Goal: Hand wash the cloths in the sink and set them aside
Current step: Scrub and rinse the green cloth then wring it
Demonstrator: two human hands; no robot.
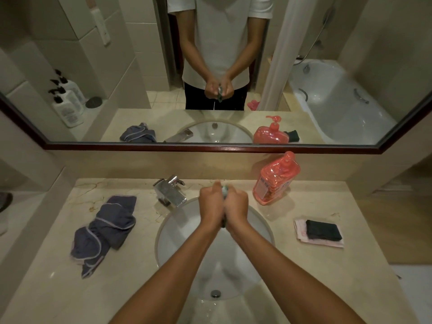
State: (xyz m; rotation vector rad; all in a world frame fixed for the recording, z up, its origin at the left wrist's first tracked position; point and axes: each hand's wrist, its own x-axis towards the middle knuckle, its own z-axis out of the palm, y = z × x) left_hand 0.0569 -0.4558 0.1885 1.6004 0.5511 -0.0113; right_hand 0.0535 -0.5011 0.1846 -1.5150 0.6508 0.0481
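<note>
Over the white sink (261, 220), my left hand (211, 204) and my right hand (237, 206) are pressed together around a small green cloth (225, 190). Both hands grip it, and only slivers of it show between them, at the top and near the wrists. The mirror shows the same grip, with the cloth hanging below the fists. A crumpled dark blue cloth (105, 230) with pale trim lies on the counter left of the basin. At the right, a folded black cloth (323, 230) sits on top of a folded pink cloth (301, 230).
A chrome tap (170, 191) stands at the basin's back left. A red pump bottle (275, 178) stands at the back right by the mirror. The drain (215, 293) sits at the basin's near side. The beige marble counter (58, 277) spreads to both sides.
</note>
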